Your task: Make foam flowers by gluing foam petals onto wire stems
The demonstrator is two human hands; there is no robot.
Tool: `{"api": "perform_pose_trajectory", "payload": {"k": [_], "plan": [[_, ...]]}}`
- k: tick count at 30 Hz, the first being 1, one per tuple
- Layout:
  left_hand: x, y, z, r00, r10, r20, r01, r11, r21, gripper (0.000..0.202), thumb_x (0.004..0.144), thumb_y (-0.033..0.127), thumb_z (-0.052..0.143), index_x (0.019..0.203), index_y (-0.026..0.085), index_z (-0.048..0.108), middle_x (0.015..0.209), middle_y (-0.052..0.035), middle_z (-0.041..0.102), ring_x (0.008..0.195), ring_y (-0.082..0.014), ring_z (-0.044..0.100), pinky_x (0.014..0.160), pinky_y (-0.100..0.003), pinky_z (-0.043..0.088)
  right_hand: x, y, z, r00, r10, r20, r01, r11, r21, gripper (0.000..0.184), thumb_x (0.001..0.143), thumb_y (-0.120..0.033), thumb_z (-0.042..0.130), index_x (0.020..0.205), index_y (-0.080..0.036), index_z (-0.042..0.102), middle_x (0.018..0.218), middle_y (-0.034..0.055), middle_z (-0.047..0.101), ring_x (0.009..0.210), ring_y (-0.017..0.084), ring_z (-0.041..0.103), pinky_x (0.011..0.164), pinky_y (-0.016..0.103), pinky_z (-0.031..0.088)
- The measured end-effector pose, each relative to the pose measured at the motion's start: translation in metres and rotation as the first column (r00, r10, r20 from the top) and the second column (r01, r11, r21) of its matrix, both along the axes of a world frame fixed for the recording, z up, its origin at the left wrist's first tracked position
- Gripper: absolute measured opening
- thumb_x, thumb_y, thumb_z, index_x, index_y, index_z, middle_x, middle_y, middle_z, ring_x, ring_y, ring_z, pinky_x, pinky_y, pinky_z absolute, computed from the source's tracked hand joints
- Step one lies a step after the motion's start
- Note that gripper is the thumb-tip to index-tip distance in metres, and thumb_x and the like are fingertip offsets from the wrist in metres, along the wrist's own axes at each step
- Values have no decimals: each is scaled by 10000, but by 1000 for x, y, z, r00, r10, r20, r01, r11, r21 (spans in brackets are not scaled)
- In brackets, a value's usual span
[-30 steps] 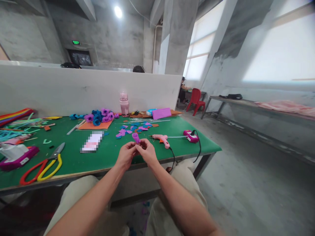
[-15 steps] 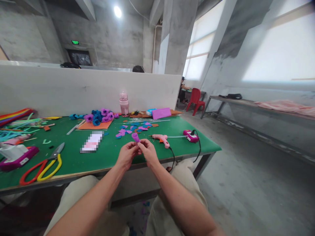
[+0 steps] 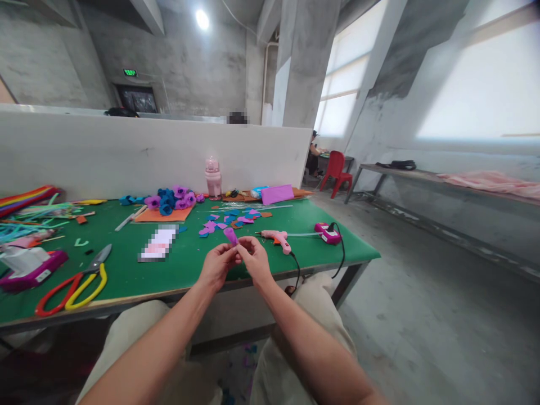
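Note:
A small purple paper flower [image 3: 230, 235], rolled like a cone, points up and slightly left between my hands. My left hand [image 3: 219, 264] and my right hand [image 3: 254, 259] both pinch its lower end, thumbs and fingertips close together. The flower's base is hidden by my fingers. Just beyond lie cut purple and blue paper petals [image 3: 210, 226], scattered on the green table [image 3: 164, 277]. To the right of my right hand rests a pink hot glue gun [image 3: 276, 239], a glue stick coming out of its back.
Red and yellow scissors [image 3: 86, 279] lie at the left front. Finished blue and purple paper flowers [image 3: 167, 201] sit on orange paper, with a pink bottle [image 3: 213, 179] behind. A purple power strip [image 3: 328, 234] feeds a cable over the right edge. A white partition [image 3: 105, 152] closes the back.
The purple paper flower has tipped a little to the left and turned between my fingertips. Both hands stay in nearly the same place.

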State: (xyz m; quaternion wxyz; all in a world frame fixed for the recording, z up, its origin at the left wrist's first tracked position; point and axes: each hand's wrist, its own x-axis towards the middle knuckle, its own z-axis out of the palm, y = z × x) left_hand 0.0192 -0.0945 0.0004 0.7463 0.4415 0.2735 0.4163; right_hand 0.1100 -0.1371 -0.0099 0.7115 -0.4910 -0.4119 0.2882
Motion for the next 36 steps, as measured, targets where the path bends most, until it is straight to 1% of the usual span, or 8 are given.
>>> {"api": "perform_pose_trajectory", "payload": {"k": [6,14,20,23,27,30,33,36], "plan": [[0,2,-2,1000,14,19,-14,999,-33,279,490,213,775,676,112,594,595,15,611,538,-75,561,560,-197,458,-1,-1,-4,988,-52,145,51,999,11,158,726,-264,531,854,-195,593,812,21,622,758,153,588,676,270,499],[-1,1,1,1000,18,18,-17,999,-39,273,477,204,774,666,114,599,586,13,609,539,-80,557,563,-206,450,-1,-2,-6,982,-59,182,57,998,17,183,749,-274,513,894,-194,590,861,34,628,775,155,595,649,256,507],[0,1,2,1000,21,5,-21,999,-25,295,469,222,776,672,113,592,585,19,603,539,-80,555,570,-209,445,-2,-4,-4,968,-93,234,87,996,33,197,751,-257,495,907,-182,590,886,34,632,777,149,597,647,251,509],[0,2,1,1000,18,7,-18,1000,-24,296,465,220,776,668,114,589,580,21,603,534,-80,554,567,-209,444,-2,-6,-2,949,-125,288,115,992,52,197,757,-238,489,915,-183,591,898,36,631,784,146,596,667,254,506],[-1,4,-2,1000,17,23,-16,999,-29,281,471,207,771,665,116,588,588,17,614,546,-86,567,576,-209,449,-5,-11,2,891,-201,407,171,979,108,203,766,-212,490,942,-180,587,922,48,616,800,145,582,702,261,492],[0,6,-4,999,25,34,-24,999,-35,271,478,196,764,669,120,588,606,8,626,581,-102,592,582,-207,453,-7,-14,4,823,-255,507,211,967,143,208,775,-201,483,955,-176,584,921,57,606,818,154,565,734,276,477],[0,6,-4,999,27,34,-26,999,-46,257,479,176,757,666,121,589,578,15,616,564,-98,592,561,-195,448,-9,-17,6,752,-290,592,243,957,159,221,775,-193,484,972,-174,581,932,65,602,875,174,545,805,308,448],[0,6,-3,999,37,23,-36,998,-51,252,479,161,749,668,119,589,575,16,614,547,-91,590,556,-190,448,-10,-18,6,693,-309,651,266,949,167,243,769,-190,489,996,-168,575,957,73,598,927,189,524,844,323,424]]}}
